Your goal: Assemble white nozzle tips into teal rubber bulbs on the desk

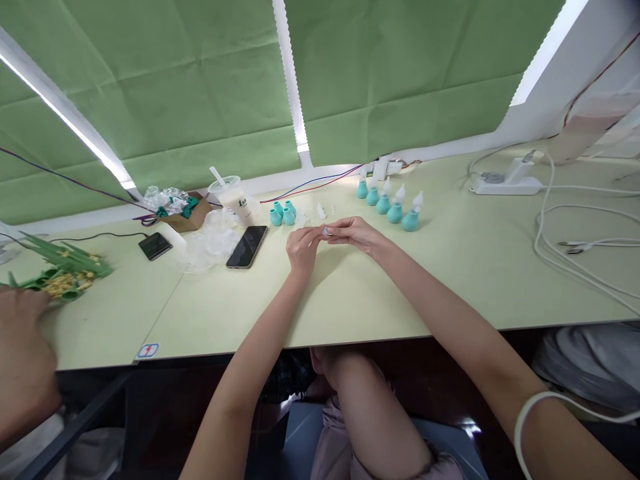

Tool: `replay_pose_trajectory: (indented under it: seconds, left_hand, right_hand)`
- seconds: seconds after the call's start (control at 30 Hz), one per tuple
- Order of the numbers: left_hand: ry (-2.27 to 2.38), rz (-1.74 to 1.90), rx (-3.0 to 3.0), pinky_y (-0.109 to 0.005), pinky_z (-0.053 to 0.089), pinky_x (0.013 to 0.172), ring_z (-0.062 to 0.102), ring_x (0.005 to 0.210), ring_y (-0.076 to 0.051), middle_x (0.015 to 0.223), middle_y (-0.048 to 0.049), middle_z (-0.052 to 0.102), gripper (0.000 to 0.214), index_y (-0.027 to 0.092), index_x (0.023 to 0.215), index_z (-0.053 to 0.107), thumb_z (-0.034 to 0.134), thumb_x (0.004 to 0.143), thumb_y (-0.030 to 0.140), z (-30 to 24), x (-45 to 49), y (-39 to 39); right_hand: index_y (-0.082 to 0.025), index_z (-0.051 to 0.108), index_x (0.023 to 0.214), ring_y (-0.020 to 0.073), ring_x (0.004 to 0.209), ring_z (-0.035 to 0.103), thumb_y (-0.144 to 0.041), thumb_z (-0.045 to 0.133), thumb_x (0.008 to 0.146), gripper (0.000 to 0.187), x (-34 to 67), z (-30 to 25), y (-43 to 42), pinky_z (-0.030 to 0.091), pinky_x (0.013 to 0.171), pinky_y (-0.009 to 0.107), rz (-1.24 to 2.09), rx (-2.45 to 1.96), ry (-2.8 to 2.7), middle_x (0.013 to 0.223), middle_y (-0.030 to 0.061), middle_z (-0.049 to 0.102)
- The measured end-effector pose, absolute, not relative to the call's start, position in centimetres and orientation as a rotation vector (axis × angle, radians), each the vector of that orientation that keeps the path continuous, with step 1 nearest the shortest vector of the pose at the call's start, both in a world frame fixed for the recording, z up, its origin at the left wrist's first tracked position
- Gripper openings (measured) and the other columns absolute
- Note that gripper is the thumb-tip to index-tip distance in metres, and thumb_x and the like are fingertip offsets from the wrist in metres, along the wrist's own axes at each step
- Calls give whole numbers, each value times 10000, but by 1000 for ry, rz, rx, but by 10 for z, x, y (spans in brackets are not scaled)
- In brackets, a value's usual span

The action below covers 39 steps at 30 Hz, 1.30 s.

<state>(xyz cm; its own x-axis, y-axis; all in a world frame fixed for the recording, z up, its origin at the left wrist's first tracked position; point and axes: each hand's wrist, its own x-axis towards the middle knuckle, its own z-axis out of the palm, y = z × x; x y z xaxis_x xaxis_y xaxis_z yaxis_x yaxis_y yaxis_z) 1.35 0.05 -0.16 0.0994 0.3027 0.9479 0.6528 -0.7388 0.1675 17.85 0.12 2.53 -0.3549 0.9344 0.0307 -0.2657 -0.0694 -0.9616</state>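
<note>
My left hand [301, 250] and my right hand [359, 235] meet above the table, fingertips pinched together. Between them is a small whitish plastic piece [326, 231], mostly covered by the fingers, so its exact kind is hard to make out. Just beyond lie small clear and white plastic parts [321, 211]. Left of these, several teal rubber bulbs [283, 213] stand close together without tips. To the right of my hands, a slanting row holds several teal bulbs fitted with clear pointed tips, like nasal aspirators [411, 219].
A phone [247, 247], a clear plastic bag [213, 237], a drink cup [236, 200] and an open cardboard box [193, 213] are on the left. Another person's hand [23, 313] touches green-and-yellow parts [70, 270]. A power strip [506, 183] and white cables [545, 233] lie right.
</note>
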Motion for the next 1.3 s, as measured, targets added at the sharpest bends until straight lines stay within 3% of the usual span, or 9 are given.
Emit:
replay_pose_trajectory:
  seconds: [0.33,0.93,1.3]
  left_hand:
    - [-948,-1729,-2093,-237,462,641,601,660,-104,698,-9,668,140,205,854,697,568,842,259,-3,13,1]
    - [-874,-1664,-2122,-247,374,604,541,621,-89,670,0,625,175,223,874,694,521,876,250,-5,11,5]
    - [-873,-1498,-2150,-264,348,587,554,613,-100,665,-12,651,214,208,885,675,461,902,212,-8,8,4]
  right_hand:
    - [-173,737,794,194,863,676,-369,835,514,356,175,35,-7,532,858,331,1452,-865,-1297,862,58,726]
    - [-151,727,788,208,876,684,-297,837,538,310,174,30,-6,538,855,315,1572,-831,-1220,886,75,726]
    - [-154,713,712,193,806,692,-294,857,493,297,173,21,0,551,823,312,1602,-828,-1183,780,58,728]
